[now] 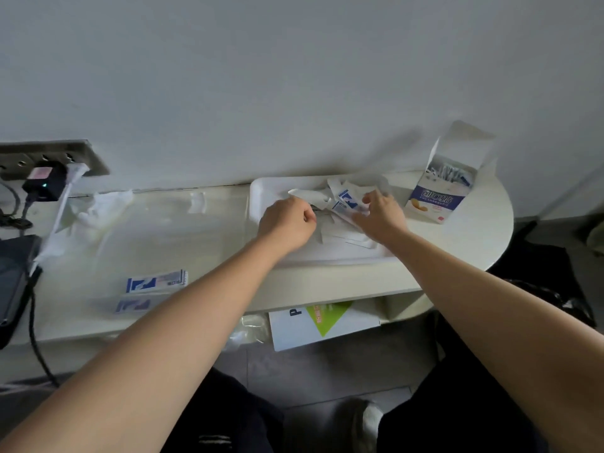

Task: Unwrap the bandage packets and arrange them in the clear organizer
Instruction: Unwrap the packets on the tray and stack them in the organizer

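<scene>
right hand (380, 214) fingers pinch bandage packet (345, 201), centre frame | left hand (287, 221) fingers curled, hold unclear | peel flaps apart evenly over tray (258, 191)

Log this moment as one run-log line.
stage: unwrapping | left hand: curled over torn wrappers, hold unclear | right hand: pinches bandage packet | white tray: holds wrappers | box: open

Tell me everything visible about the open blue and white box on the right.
The blue and white cardboard box stands upright at the right end of the white round-ended table, near the wall. Its top flaps are open, showing small packets packed inside. The right hand is left of it, not touching.
</scene>
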